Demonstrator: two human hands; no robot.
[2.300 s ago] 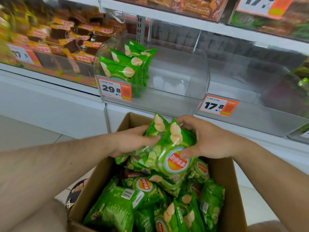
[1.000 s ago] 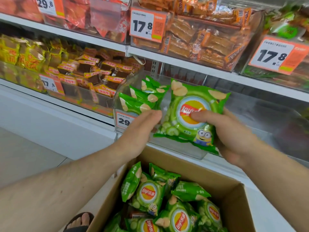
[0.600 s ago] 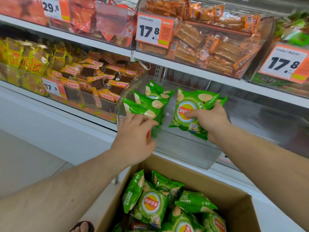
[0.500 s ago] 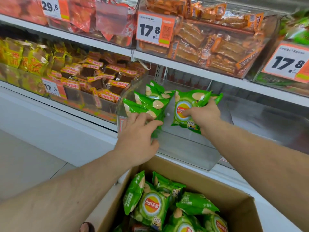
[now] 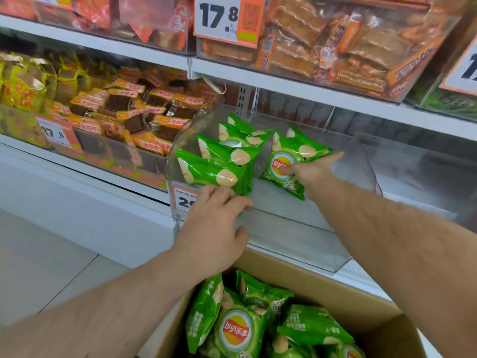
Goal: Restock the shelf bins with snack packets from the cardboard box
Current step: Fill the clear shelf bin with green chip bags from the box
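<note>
A clear shelf bin (image 5: 296,241) holds a standing row of green chip packets (image 5: 214,171) on its left side. My right hand (image 5: 309,169) reaches deep into the bin and pinches a green chip packet (image 5: 284,156) upright to the right of that row, thumb on the logo and fingers along the packet's top. My left hand (image 5: 214,223) lies over the bin's front lip, its straight fingers touching the bottom of the front packet. The open cardboard box (image 5: 309,277) below holds several more green packets (image 5: 232,332).
A bin of brown and orange snacks (image 5: 124,117) stands to the left. Another clear bin (image 5: 413,171) sits to the right. The shelf above carries bins of orange-wrapped snacks (image 5: 322,47) with a 17.8 price tag (image 5: 224,19). Pale floor tiles (image 5: 51,267) lie lower left.
My right hand lifted a green packet out of the box and carried it deep into the clear bin. My left hand let go of it and moved to the bin's front lip.
</note>
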